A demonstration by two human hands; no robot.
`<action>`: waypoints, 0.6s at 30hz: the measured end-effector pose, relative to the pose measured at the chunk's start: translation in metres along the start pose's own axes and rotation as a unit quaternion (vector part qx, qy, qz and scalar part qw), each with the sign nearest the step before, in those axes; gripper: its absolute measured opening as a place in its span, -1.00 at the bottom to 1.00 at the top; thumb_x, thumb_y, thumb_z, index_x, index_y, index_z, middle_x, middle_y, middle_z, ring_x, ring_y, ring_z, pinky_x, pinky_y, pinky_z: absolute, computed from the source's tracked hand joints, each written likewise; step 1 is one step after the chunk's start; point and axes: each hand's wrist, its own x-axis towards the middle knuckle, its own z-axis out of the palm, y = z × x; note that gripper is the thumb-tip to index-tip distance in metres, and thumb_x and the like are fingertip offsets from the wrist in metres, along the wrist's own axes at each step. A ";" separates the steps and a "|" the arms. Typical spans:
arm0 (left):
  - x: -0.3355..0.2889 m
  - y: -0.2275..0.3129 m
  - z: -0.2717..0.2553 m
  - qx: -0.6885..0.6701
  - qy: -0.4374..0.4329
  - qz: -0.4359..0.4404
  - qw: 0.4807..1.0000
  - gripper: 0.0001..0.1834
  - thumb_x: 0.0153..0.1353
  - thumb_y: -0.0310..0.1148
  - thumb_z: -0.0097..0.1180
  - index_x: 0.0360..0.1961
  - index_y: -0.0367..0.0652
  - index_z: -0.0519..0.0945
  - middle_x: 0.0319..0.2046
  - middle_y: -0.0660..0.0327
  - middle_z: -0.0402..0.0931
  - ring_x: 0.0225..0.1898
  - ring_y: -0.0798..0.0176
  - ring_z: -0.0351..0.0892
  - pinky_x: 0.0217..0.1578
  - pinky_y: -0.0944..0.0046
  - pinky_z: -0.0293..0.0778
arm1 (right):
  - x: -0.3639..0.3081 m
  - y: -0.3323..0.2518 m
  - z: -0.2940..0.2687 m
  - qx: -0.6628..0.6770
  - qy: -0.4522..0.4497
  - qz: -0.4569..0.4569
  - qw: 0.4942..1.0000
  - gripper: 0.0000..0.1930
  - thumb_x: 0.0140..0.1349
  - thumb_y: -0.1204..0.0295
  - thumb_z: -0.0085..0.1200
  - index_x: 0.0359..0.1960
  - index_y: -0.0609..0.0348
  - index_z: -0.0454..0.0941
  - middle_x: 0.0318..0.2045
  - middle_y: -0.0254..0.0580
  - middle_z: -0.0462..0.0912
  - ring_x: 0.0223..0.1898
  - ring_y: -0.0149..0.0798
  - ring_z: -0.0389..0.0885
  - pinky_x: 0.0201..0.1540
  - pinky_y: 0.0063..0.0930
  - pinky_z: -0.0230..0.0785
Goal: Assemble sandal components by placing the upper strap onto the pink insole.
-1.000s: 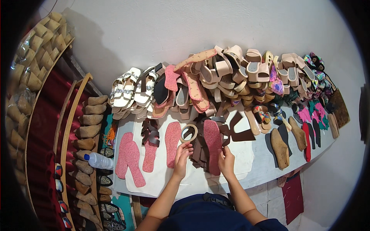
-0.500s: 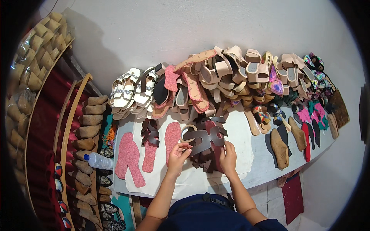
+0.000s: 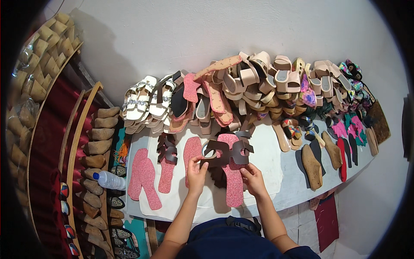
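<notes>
A dark brown cut-out sandal upper (image 3: 212,161) lies across the front part of a pink speckled insole (image 3: 234,190). My left hand (image 3: 197,178) pinches the upper's left end between thumb and fingers. On the right, my right hand (image 3: 254,179) grips the insole's edge just below the strap, its fingertips partly hidden underneath. Behind the upper, a roll of tape (image 3: 208,152) shows in part. More dark brown uppers (image 3: 217,176) lie beneath the held insole. Left of my hands are another pink insole with a brown upper (image 3: 165,179) and a bare pink insole (image 3: 192,149).
Two overlapping pink insoles (image 3: 142,172) lie at the table's left, near a plastic bottle (image 3: 110,180). White sandals (image 3: 141,101) and heaped beige sandals (image 3: 258,82) line the back. Wooden shoe lasts (image 3: 312,166) lie to the right; a rack of lasts (image 3: 98,148) stands left.
The held insole has turned from a steep tilt to show its pink face toward me. The upper now stretches across it, and my right hand has shifted slightly lower.
</notes>
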 end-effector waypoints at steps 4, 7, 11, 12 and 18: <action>-0.001 -0.001 0.004 -0.008 -0.008 -0.022 1.000 -0.69 0.01 -0.63 -0.02 -0.18 -0.29 0.28 -0.25 0.19 0.29 -0.15 0.36 0.30 -0.07 0.39 0.24 | -0.002 -0.003 0.004 0.033 -0.022 0.014 0.999 -0.68 0.13 0.54 -0.12 -0.05 0.28 0.27 -0.20 -0.21 0.45 -0.25 -0.41 0.47 -0.27 -0.54 0.39; -0.001 -0.009 0.002 0.059 -0.010 0.014 0.998 -0.76 0.03 -0.60 -0.03 -0.22 -0.30 0.33 -0.25 0.18 0.29 -0.16 0.34 0.32 -0.08 0.39 0.25 | -0.001 -0.002 0.006 0.028 -0.033 0.002 0.999 -0.69 0.13 0.53 -0.12 -0.06 0.27 0.29 -0.22 -0.23 0.46 -0.27 -0.43 0.47 -0.28 -0.55 0.39; -0.005 -0.010 0.003 0.168 -0.062 0.043 0.983 -0.80 0.04 -0.57 -0.04 -0.25 -0.30 0.38 -0.15 0.14 0.30 -0.08 0.29 0.31 -0.05 0.36 0.24 | 0.001 0.002 0.006 -0.018 -0.015 -0.002 1.000 -0.72 0.13 0.53 -0.13 -0.09 0.27 0.31 -0.24 -0.24 0.47 -0.31 -0.45 0.47 -0.31 -0.58 0.38; -0.005 -0.011 -0.001 0.186 -0.104 0.027 0.977 -0.72 0.02 -0.56 -0.02 -0.17 -0.31 0.37 -0.06 0.09 0.27 0.00 0.24 0.27 -0.01 0.32 0.22 | 0.002 0.004 0.006 -0.024 -0.001 -0.004 1.000 -0.73 0.13 0.54 -0.13 -0.10 0.28 0.32 -0.25 -0.24 0.47 -0.32 -0.46 0.46 -0.32 -0.59 0.38; -0.006 -0.012 -0.004 0.204 -0.142 0.007 0.969 -0.60 -0.06 -0.49 0.09 -0.12 -0.31 0.37 -0.02 0.08 0.26 -0.02 0.20 0.32 -0.04 0.25 0.28 | 0.002 0.006 0.008 -0.045 0.024 -0.013 0.999 -0.72 0.13 0.58 -0.14 -0.09 0.32 0.31 -0.25 -0.21 0.46 -0.30 -0.44 0.45 -0.30 -0.59 0.37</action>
